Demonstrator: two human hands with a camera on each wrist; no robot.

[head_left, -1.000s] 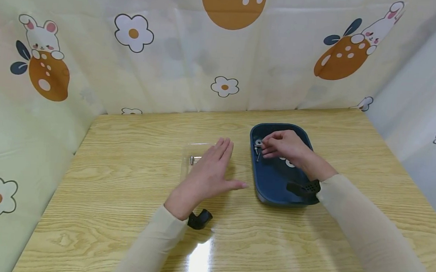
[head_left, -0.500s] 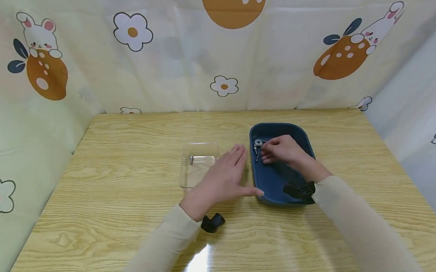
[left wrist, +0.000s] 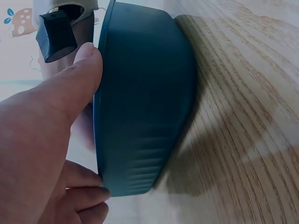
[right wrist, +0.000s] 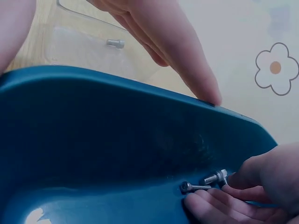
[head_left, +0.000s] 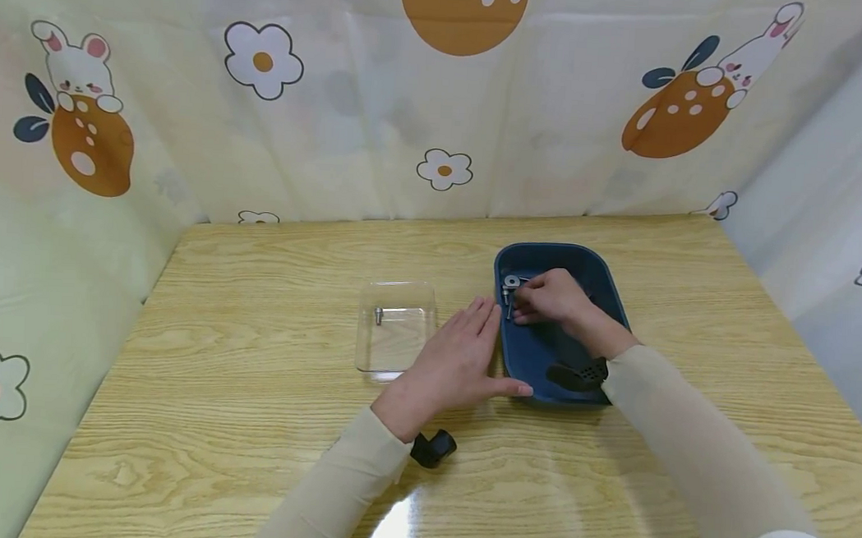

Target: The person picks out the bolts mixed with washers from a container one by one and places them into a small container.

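While the left hand (head_left: 451, 358), thumb spread from straight fingers, touches the blue tray (head_left: 532, 354), steady pressure there should help the right hand (head_left: 557, 296), fingers bent at the screws (right wrist: 214, 178) inside; whether they pinch one, I can't tell

Light wood-grain table (head_left: 248, 356): open stretch left of the square clear plastic tray (head_left: 397, 341); another right of the dark-blue, rounded rectangular plastic bin (head_left: 533, 353); strip behind both, ending at the cream printed curtain (head_left: 365, 133). Lane between tray and bin: passable at its far end; near part barred by the left hand (head_left: 455, 357), fingertips at the rim. Bin, far left: occupied by the right hand (head_left: 555, 301), small metal screws (right wrist: 187, 186) alongside. Bin, near end: overhung by a black wrist device (head_left: 576, 377).
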